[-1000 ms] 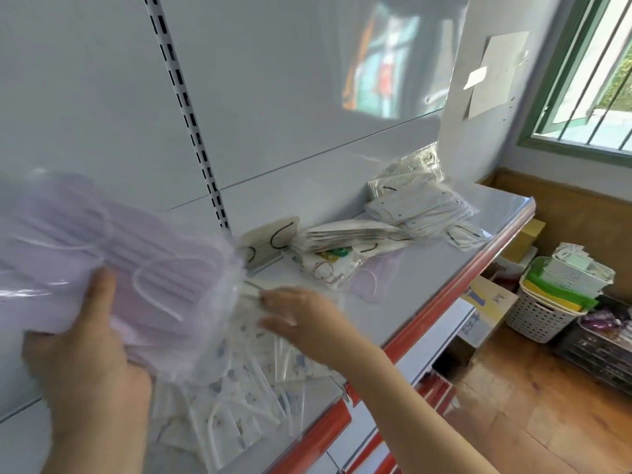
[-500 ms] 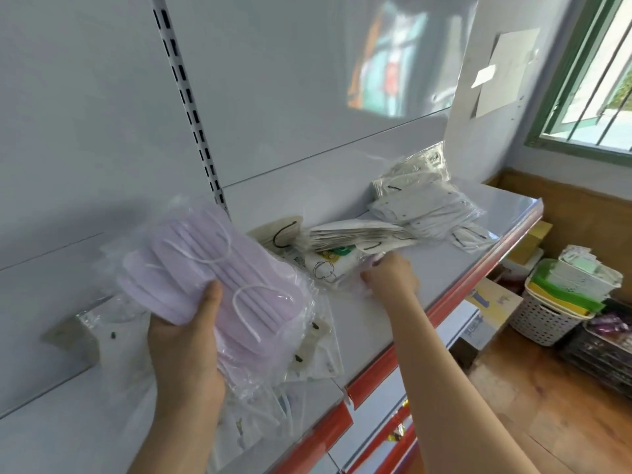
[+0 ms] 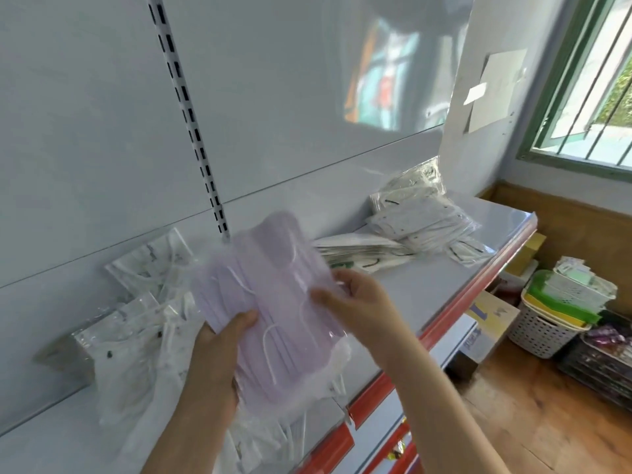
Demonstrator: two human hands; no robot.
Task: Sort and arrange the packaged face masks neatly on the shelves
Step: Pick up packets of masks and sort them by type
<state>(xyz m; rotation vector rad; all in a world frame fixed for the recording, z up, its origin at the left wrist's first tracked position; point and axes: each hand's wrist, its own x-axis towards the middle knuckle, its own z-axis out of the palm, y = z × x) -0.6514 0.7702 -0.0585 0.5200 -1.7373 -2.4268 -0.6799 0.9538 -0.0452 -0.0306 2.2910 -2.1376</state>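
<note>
Above shelf (image 3: 444, 268), clear-bagged lilac masks (image 3: 273, 302), white loops.

Lilac masks pack (image 3: 273, 302), clear wrap, tilted, held above shelf (image 3: 444, 268); white packs (image 3: 420, 217) piled far right.

I have just one view, from the camera on the person's head. It looks forward and down onto the shelf (image 3: 403, 295), tilted so the shelf's red front edge runs diagonally. It sits close: both forearms reach in from the bottom of the frame, over the shelf. The back panel (image 3: 102, 131) behind the shelf fills the upper left; right of the shelf the window (image 3: 581, 80) and wooden floor (image 3: 547, 422) show.
</note>
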